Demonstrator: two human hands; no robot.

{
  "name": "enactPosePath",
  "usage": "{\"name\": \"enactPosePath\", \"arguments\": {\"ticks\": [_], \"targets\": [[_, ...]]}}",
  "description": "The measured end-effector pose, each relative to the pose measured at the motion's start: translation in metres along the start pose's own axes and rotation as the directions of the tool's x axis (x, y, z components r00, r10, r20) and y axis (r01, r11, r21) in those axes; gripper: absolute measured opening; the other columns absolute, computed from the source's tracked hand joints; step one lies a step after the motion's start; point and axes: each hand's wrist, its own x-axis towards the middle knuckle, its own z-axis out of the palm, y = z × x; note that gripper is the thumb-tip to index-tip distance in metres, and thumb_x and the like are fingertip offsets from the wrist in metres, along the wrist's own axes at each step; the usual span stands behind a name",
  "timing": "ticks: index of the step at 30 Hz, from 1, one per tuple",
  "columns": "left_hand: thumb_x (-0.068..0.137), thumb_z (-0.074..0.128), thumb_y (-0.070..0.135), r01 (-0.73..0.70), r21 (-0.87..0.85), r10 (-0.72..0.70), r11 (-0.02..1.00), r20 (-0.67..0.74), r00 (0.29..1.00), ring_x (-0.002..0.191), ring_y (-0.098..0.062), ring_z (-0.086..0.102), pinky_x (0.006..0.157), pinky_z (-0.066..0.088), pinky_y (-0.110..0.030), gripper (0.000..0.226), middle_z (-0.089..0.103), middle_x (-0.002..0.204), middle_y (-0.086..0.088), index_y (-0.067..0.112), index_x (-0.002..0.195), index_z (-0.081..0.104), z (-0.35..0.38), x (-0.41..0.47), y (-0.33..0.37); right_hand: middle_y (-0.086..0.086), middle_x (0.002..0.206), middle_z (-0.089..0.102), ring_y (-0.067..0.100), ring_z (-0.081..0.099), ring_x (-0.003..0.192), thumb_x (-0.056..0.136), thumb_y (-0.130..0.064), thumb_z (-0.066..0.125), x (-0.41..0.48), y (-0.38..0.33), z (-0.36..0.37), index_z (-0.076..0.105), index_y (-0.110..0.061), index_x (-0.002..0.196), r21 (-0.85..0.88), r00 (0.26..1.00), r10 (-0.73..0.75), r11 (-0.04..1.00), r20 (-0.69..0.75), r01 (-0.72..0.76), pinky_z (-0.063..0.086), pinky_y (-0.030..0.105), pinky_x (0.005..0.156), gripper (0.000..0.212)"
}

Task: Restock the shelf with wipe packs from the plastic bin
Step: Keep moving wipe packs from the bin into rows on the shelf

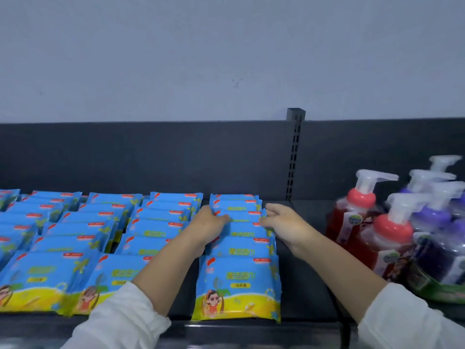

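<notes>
- The dark shelf (304,285) spans the lower half of the frame.
- Rows of blue wipe packs (83,233) fill its left and centre, leaning back with their printed faces toward the camera.
- Red and purple pump bottles (372,222) stand at the right.
- At centre, the left grip (210,226) and right grip (284,224) curl round the two short ends of one wipe pack (242,219) in the rightmost row. Its long axis runs left to right.
</notes>
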Motion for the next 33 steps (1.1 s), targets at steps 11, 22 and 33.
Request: {"name": "enactPosePath", "arguments": {"ticks": [11,22,33], "targets": [[0.091,0.053,0.018,0.057,-0.017,-0.055,0.998,0.098,0.994,0.086,-0.02,0.047,0.079,0.041,-0.033,0.009,0.051,0.092,-0.004,0.014,0.087,0.046,-0.01,0.037,0.0,0.008,0.125,0.056,0.026,0.059,0.109,0.092,-0.007,0.056,0.031,-0.01,0.0,0.022,-0.003,0.145,0.03,0.991,0.118,0.993,-0.06,-0.116,0.048,0.04,0.094,0.063],[0.093,0.049,0.01,0.091,-0.068,-0.083,0.994,0.113,0.99,0.102,-0.03,0.063,0.087,0.054,-0.044,0.023,0.063,0.113,-0.017,0.0,0.113,0.05,-0.003,0.048,-0.005,0.011,0.092,0.072,0.025,0.069,0.077,0.093,-0.004,0.05,0.043,-0.007,0.0,0.062,-0.003,0.105,0.005,0.987,0.148,0.989,-0.064,-0.148,0.056,0.035,0.071,0.017],[0.097,0.045,0.017,0.005,-0.116,0.004,0.993,0.07,0.998,0.086,-0.017,0.058,0.076,0.051,-0.032,0.018,0.061,0.107,-0.006,0.007,0.11,0.052,-0.008,0.036,0.005,0.0,0.107,0.058,0.009,0.062,0.079,0.092,-0.007,0.054,0.028,-0.008,0.003,0.045,-0.016,0.131,-0.072,0.996,0.055,0.996,-0.075,-0.06,0.049,0.027,0.069,0.041]]}}
